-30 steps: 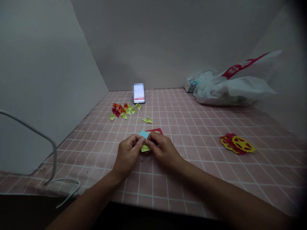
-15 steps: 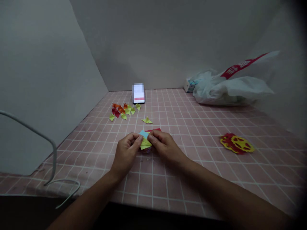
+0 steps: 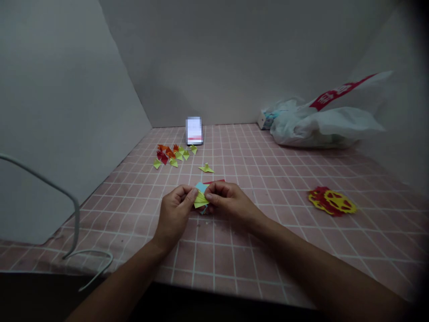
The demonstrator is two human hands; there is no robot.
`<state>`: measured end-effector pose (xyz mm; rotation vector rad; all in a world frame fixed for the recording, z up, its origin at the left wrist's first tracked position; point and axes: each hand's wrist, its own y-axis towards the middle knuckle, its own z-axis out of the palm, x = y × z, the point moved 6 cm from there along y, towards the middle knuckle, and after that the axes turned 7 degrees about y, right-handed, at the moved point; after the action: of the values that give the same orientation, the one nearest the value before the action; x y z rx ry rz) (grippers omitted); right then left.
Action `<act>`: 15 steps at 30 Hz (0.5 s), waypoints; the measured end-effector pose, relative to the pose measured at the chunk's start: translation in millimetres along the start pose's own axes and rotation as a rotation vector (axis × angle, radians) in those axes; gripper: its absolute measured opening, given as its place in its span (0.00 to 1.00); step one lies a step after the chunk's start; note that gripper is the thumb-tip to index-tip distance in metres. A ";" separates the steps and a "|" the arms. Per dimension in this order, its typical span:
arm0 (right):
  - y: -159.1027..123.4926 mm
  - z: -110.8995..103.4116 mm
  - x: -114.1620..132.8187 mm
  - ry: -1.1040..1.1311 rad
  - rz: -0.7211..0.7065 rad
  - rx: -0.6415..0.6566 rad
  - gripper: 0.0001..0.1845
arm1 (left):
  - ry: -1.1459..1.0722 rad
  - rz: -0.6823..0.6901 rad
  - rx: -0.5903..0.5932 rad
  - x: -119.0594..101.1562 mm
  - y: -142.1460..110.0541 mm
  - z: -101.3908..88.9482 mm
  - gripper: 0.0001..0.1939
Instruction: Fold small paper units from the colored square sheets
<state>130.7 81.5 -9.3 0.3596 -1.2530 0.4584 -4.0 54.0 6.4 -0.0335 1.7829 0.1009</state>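
A creased yellow piece of folded paper [image 3: 200, 200] is pinched between my two hands over the middle of the table. My left hand [image 3: 176, 210] grips its left edge between thumb and fingers. On the opposite edge, the thumb and fingers of my right hand [image 3: 231, 202] are closed. Behind and beneath lie coloured paper sheets, with a blue sheet [image 3: 201, 186] and the edge of a red sheet [image 3: 217, 181] showing; my hands hide most of them. A yellow folded paper bird [image 3: 207, 168] sits just beyond.
Several small red, orange and yellow folded papers [image 3: 170, 154] lie at the far left, near an upright phone [image 3: 194, 130]. To the right are red and yellow cut-out shapes [image 3: 332, 201]. A white plastic bag [image 3: 321, 127] stands back right; a cable [image 3: 75, 214] runs along the left.
My hands have shifted slightly apart, and my right hand has turned a little. The yellow folded paper between them now shows more of its face, tilted up and moved slightly left.
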 end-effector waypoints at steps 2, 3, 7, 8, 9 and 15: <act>0.0 -0.6 3.6 -0.133 -0.041 -0.020 0.08 | 0.024 0.007 0.005 -0.8 -0.6 0.5 0.12; -0.3 -0.5 6.4 -0.219 -0.067 -0.035 0.08 | 0.028 0.006 0.012 -0.8 -0.8 1.0 0.12; -4.1 2.5 18.6 -0.476 -0.143 -0.091 0.08 | 0.005 -0.004 0.047 1.3 -0.8 3.5 0.12; -5.3 3.0 21.2 -0.510 -0.152 -0.107 0.08 | -0.009 0.000 0.055 1.8 -0.5 4.0 0.13; -6.4 3.0 23.7 -0.535 -0.162 -0.125 0.08 | -0.029 0.005 0.064 2.0 -0.1 4.3 0.13; -8.7 -2.7 29.3 -0.479 -0.218 -0.217 0.07 | -0.185 0.003 0.134 0.0 0.3 8.3 0.16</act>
<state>144.5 79.4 18.0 0.4298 -1.6887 0.0436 4.0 55.0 4.6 0.0726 1.6014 -0.0129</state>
